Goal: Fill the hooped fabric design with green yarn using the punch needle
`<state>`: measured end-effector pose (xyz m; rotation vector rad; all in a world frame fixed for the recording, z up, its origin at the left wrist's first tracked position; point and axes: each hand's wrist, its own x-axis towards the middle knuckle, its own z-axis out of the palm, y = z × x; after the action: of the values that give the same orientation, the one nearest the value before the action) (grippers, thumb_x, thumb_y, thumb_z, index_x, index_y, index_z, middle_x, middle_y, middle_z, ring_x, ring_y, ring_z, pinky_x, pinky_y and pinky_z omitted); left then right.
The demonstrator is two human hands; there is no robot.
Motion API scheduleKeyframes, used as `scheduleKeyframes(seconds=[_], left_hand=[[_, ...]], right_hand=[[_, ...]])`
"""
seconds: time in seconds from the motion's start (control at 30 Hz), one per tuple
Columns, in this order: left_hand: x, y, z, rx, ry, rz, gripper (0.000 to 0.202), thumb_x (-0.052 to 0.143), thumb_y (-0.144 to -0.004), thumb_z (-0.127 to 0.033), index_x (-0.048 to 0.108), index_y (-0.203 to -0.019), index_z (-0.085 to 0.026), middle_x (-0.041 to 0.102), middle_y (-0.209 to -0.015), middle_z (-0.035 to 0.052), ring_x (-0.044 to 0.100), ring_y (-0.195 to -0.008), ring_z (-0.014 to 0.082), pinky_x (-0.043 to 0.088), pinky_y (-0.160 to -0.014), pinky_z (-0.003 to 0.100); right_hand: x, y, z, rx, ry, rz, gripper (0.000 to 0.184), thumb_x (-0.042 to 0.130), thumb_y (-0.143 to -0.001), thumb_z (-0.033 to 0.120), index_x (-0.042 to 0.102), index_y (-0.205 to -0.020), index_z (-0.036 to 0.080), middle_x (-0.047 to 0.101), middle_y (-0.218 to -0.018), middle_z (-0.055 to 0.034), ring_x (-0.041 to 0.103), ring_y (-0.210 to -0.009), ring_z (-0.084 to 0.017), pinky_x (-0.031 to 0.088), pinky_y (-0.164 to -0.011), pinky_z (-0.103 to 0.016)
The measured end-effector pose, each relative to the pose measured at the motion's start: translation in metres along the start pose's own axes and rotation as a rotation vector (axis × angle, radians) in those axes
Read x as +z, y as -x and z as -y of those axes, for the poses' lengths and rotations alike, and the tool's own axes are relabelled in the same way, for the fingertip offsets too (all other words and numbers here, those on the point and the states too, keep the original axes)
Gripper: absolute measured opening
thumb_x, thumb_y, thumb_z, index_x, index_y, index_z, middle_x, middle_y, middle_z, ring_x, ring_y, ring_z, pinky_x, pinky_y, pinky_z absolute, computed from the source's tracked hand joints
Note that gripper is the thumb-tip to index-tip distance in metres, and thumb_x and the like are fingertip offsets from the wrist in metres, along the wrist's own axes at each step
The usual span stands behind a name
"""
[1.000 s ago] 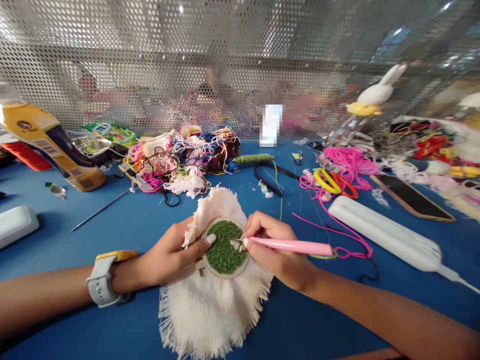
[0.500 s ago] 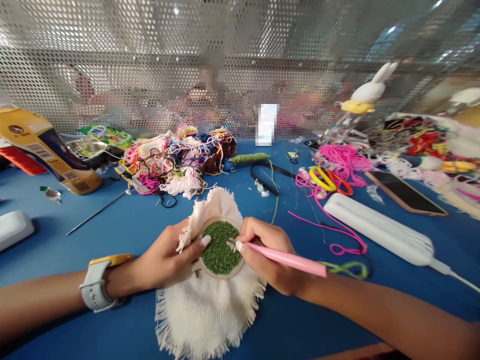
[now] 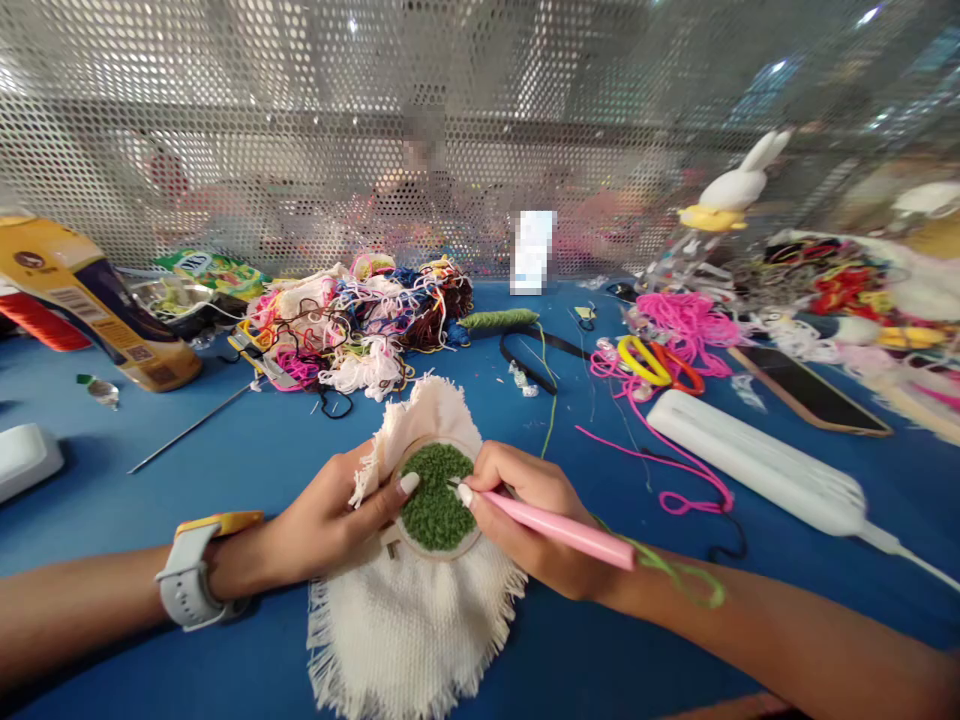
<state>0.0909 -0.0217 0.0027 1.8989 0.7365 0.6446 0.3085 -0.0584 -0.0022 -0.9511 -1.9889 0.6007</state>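
Note:
A small wooden embroidery hoop (image 3: 402, 547) holds cream fringed cloth (image 3: 409, 630) with a filled patch of green loops (image 3: 433, 497). My left hand (image 3: 330, 520), with a white and yellow watch on the wrist, grips the hoop's left rim, thumb on the green patch. My right hand (image 3: 532, 515) is closed round a pink punch needle (image 3: 562, 530), its metal tip set into the green patch. Green yarn (image 3: 675, 575) trails from the tool's back end over my right forearm.
A tangled heap of coloured yarn (image 3: 360, 320) lies behind the hoop. A yellow bottle (image 3: 90, 300) lies at the left, a long needle (image 3: 187, 425) beside it. At the right lie a white case (image 3: 757, 460), pink yarn (image 3: 690, 320), scissors (image 3: 660, 362) and a phone (image 3: 806, 390). A perforated screen (image 3: 480, 130) stands behind the table.
The punch needle's tip has shifted left across the green patch. The tool's back end swung down toward my forearm, dragging the green yarn with it. My left hand stays on the hoop.

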Motion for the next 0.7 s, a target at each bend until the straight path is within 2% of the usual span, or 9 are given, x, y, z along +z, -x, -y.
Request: scheduleKeyframes(seconds=[0.17,0.37,0.57,0.7], left_hand=[[-0.001,0.003,0.001,0.024,-0.055,-0.017,0.017,0.042,-0.093,-0.023,0.054,-0.102,-0.014,0.057,-0.085,0.0006,0.048,-0.07,0.01,0.046,-0.065,0.019],[0.0,0.001,0.0,0.033,-0.082,0.016,0.017,0.04,-0.094,-0.024,0.053,-0.099,-0.014,0.055,-0.081,0.0003,0.048,-0.068,0.0099,0.045,-0.062,0.019],[0.0,0.003,-0.001,0.093,-0.113,0.01,0.015,0.04,-0.093,-0.021,0.049,-0.083,-0.015,0.045,-0.068,-0.0039,0.038,-0.056,0.007,0.037,-0.051,0.016],[0.0,0.007,0.001,0.147,-0.166,0.017,0.014,0.04,-0.092,-0.016,0.045,-0.079,-0.016,0.044,-0.065,-0.0053,0.036,-0.055,0.0063,0.035,-0.051,0.016]], right_hand=[[0.0,-0.004,-0.005,-0.111,0.091,0.106,0.007,0.053,-0.085,0.012,0.056,-0.09,0.016,0.057,-0.083,-0.0044,0.056,-0.075,-0.013,0.045,-0.066,-0.023],[0.005,-0.003,-0.011,-0.222,0.159,0.072,0.008,0.055,-0.087,0.015,0.062,-0.091,0.013,0.06,-0.078,-0.0063,0.058,-0.073,-0.014,0.05,-0.067,-0.024],[0.002,-0.005,-0.005,-0.242,0.157,0.109,0.014,0.051,-0.09,0.014,0.064,-0.091,0.013,0.063,-0.08,-0.0071,0.059,-0.075,-0.013,0.052,-0.068,-0.024],[-0.002,-0.008,0.001,-0.193,0.13,0.141,0.016,0.051,-0.088,0.012,0.067,-0.093,0.01,0.063,-0.08,-0.008,0.059,-0.073,-0.013,0.052,-0.065,-0.023]])
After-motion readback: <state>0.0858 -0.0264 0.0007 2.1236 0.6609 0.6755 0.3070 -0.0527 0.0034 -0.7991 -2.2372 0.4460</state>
